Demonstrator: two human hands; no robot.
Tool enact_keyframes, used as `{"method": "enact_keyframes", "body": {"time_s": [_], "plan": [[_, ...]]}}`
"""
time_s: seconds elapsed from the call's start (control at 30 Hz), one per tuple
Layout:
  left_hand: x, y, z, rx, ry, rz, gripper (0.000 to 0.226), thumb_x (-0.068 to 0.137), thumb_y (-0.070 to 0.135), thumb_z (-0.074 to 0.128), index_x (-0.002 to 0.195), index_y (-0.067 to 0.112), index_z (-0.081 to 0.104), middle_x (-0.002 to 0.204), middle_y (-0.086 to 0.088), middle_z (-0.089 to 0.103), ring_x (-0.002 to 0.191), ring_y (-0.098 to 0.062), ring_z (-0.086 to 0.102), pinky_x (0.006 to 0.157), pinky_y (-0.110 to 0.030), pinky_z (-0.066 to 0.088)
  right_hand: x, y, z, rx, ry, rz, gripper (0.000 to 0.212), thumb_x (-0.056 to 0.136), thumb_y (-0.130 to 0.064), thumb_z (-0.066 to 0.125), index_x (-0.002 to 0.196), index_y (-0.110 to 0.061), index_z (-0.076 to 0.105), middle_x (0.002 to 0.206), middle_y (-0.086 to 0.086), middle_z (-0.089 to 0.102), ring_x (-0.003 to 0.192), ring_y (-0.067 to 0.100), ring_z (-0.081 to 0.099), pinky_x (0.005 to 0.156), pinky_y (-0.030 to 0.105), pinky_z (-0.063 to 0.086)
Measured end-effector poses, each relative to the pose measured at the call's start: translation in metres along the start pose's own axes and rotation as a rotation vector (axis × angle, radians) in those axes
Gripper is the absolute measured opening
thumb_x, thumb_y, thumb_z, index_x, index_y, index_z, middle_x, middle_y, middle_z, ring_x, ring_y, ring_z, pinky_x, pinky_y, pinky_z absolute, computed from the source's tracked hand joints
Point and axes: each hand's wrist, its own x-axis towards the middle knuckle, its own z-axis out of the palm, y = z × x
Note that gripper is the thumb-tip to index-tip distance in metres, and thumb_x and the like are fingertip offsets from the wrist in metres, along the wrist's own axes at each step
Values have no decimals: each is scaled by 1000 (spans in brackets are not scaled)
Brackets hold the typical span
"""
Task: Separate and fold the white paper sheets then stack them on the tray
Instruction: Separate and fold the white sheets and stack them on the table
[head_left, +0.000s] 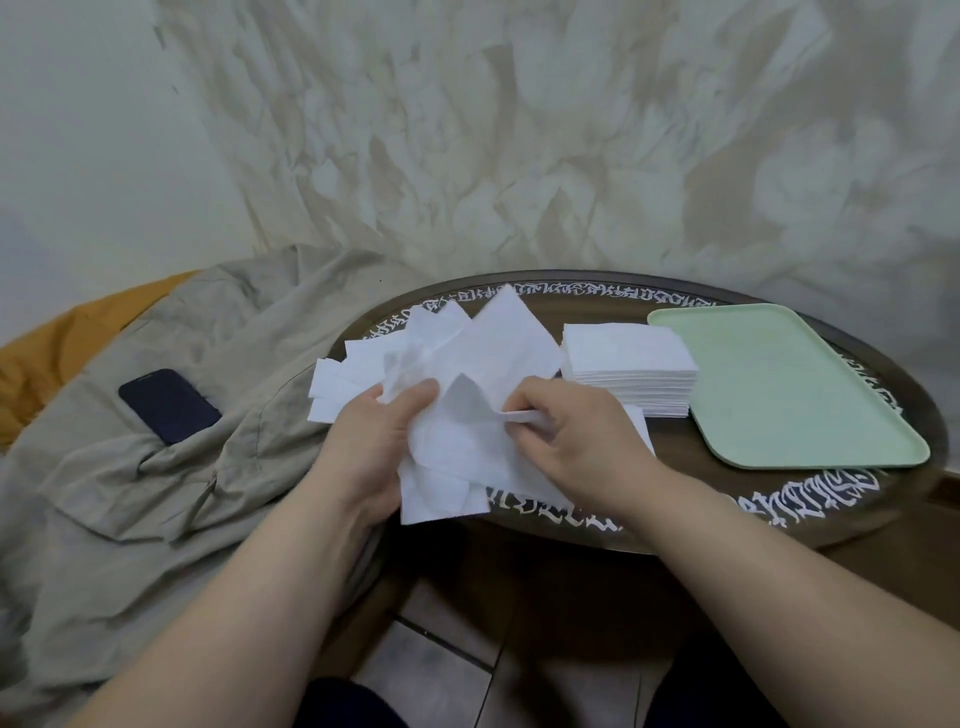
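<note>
White paper sheets (457, 415) gripped by both hands: left hand (374, 441), right hand (576, 436)

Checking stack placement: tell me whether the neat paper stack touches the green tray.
Touching: the head view shows the paper stack with its right edge overlapping the tray rim, no gap.

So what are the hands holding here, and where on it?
Both hold the loose paper sheets: the left hand grips the bunch at its left side, thumb on top; the right hand pinches a sheet's edge.
</note>
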Motion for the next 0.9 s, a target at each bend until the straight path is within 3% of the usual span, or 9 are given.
{"method": "enact_keyframes", "body": {"time_s": [0.07, 0.17, 0.27, 0.37, 0.43, 0.53, 0.67, 0.77, 0.9], "plan": [[4, 3, -3, 305, 18, 96, 5, 87, 10, 68, 85, 11, 72, 84, -7, 76, 76, -24, 71, 73, -35, 56, 3, 9, -10, -155, 27, -178, 12, 76, -7, 71, 78, -16, 65, 92, 1, 69, 96, 28, 58, 79, 33, 49], [3, 12, 0, 598, -80, 111, 9, 83, 13, 74, 75, 12, 72, 71, -5, 73, 66, -20, 67, 65, -33, 50, 13, 17, -19, -276, -36, -305, 16, 68, -5, 77, 74, -15, 66, 113, 8, 68, 117, 40, 55, 92, 46, 45], [1, 19, 8, 558, -188, 66, 6, 76, 16, 76, 77, 11, 74, 82, -17, 74, 72, -27, 69, 71, -39, 52, 19, 19, -24, -233, -120, -251, 10, 72, -9, 72, 78, -15, 66, 103, 6, 69, 99, 33, 64, 90, 53, 48], [1, 16, 14, 390, -214, 22, 10, 88, 3, 65, 82, 8, 71, 79, -13, 74, 70, -25, 70, 66, -33, 56, 18, 22, -28, -179, -110, -98, 4, 82, -13, 68, 84, -13, 65, 95, 2, 63, 88, 29, 60, 83, 39, 45], [0, 13, 15, 324, -199, 8, 14, 93, 0, 57, 87, 7, 67, 75, -7, 74, 65, -19, 71, 58, -27, 57, 14, 24, -30, -93, -104, -53, 5, 83, -15, 69, 83, -15, 64, 107, -1, 61, 95, 23, 58, 83, 35, 44], [1, 8, 15, 338, -209, 1, 13, 94, -1, 56, 92, 6, 67, 80, -7, 75, 70, -19, 71, 61, -27, 58, 10, 24, -29, -28, -144, -63, 6, 84, -18, 69, 83, -15, 64, 129, -6, 56, 108, 13, 56, 90, 31, 42], [4, 7, 15, 383, -235, 10, 9, 85, 7, 68, 93, 8, 71, 91, -13, 75, 82, -27, 72, 77, -38, 57, 15, 23, -30, -40, -193, -47, 11, 83, -17, 70, 79, -16, 60, 100, 0, 63, 90, 19, 57, 81, 32, 42], [3, 8, 15, 354, -205, 10, 7, 90, 4, 65, 95, 6, 69, 89, -12, 76, 80, -25, 72, 75, -37, 58, 16, 26, -30, 1, -161, 41, 27, 84, -15, 68, 65, -18, 49, 69, -5, 52, 65, 12, 45, 60, 17, 33], [2, 7, 17, 201, -148, 9, 9, 94, 10, 60, 96, 7, 68, 87, -7, 76, 75, -18, 73, 65, -29, 60, 15, 32, -29, 55, -96, 116, 18, 84, -16, 68, 76, -3, 58, 69, 8, 58, 69, 26, 48, 58, 21, 33]]}}
